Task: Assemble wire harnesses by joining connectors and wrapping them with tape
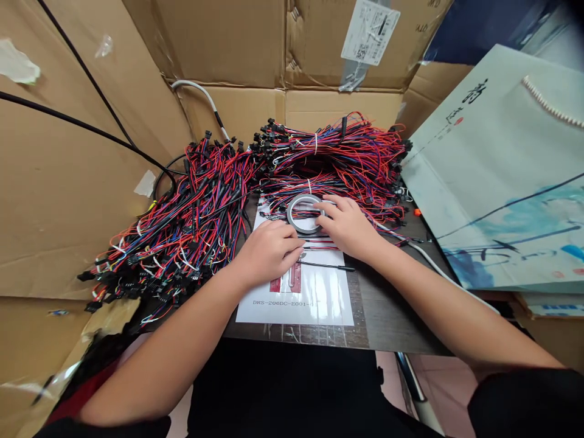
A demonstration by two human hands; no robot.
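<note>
My left hand [271, 252] is closed over a printed sheet [301, 313], its thumb and fingertips pinched together on a thin wire harness [322, 243]. Red and black strands of it run right from my fingertips, and a black cable end [328, 266] shows just below. With bent fingers, my right hand [347, 226] grips the right rim of a grey roll of tape [291, 213]. The roll lies on the far part of the sheet, partly over other wires. My fingers hide part of its rim and some of the strands.
A bundled pile of red, blue and black wires [337, 149] lies behind the tape. A larger loose pile [191, 213] with connectors spreads leftward. Cardboard walls [228, 36] enclose the back and left. A pale paper bag [502, 170] stands at right, beside a white cable [431, 261].
</note>
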